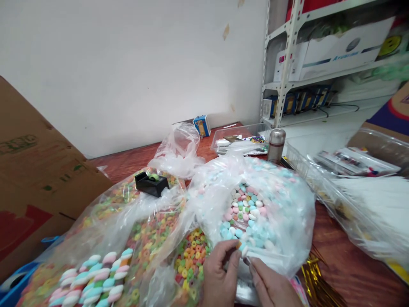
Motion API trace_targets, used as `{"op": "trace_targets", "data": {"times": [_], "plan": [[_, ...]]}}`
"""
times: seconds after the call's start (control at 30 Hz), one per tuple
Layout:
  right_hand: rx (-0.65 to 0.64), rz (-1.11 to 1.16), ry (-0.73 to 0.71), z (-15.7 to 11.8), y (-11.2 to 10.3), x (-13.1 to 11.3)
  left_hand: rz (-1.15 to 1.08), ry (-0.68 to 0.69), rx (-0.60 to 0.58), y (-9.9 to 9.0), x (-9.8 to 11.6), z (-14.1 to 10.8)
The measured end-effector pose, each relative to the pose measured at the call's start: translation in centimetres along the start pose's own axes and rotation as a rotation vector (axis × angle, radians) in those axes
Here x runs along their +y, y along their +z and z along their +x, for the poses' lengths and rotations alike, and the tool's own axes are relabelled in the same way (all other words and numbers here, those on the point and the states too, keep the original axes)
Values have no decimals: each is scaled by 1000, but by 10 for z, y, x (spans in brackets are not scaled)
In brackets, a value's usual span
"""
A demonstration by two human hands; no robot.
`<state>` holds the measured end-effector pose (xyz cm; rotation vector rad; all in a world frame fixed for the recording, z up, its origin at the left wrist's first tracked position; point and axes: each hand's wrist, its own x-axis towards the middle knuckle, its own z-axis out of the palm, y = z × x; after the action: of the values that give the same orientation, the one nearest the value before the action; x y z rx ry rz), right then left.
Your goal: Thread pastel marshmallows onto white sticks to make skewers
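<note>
Pinching at the near edge of the big bag of pastel sweets (287,213), the left hand (222,268) has thumb and forefinger closed on a few small pieces (244,250), white, pale blue and a touch of orange; the right hand (271,283) is right there with it, fingertips together just below those pieces, though what sits between them I cannot tell; and look at that bag, crumpled open on top, with pink, white, blue and green sweets (243,204) showing through the gap!

Left of the bag of pastel sweets, here's a clear bag of ring cereal (153,226), all orange, yellow, green and red; a black tape dispenser (151,184) rides on top of it, and rows of threaded-looking pastel pieces (96,277) lie over its near part; farther left stands a cardboard box (47,170), tilted in view.

Beyond the bag of pastel sweets, a crumpled clear bag (179,149) and a small blue box (201,126) sit to the left, a clear tray (239,143) of beads and packets farther along, then a metal bottle (276,145); to its right runs a long clear bin (348,213) on the reddish table (338,243); nearer, gold foil strips (319,277) glint beside it.
</note>
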<state>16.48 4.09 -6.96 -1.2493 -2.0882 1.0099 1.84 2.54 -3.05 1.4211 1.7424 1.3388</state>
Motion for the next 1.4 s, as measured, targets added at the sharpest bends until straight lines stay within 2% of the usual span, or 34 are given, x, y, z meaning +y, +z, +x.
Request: {"op": "trace_targets", "data": {"times": [0.1,0.2,0.3,0.43,0.57,0.7,0.93,1.03,1.13,1.3,1.4], "plan": [[-18,80,45,11,-13,-5,12,54,-85,9,0,1],[68,230,99,27,-27,-6,68,67,-85,14,-3,18],[124,314,165,42,-38,0,281,135,-150,16,-8,51],[103,291,201,51,-44,11,684,173,-304,17,-12,91],[83,285,204,51,-39,19,757,169,-357,18,-16,108],[77,266,203,51,-35,23,724,166,-346,21,-17,107],[70,260,188,53,-32,28,539,185,-339,18,-10,85],[68,265,189,53,-31,30,351,25,-343,18,-13,81],[66,264,191,52,-31,31,215,-147,-405,20,-21,85],[74,267,193,53,-33,28,292,-68,-380,22,-18,88],[69,273,185,53,-34,28,392,75,-431,19,-7,82]]}}
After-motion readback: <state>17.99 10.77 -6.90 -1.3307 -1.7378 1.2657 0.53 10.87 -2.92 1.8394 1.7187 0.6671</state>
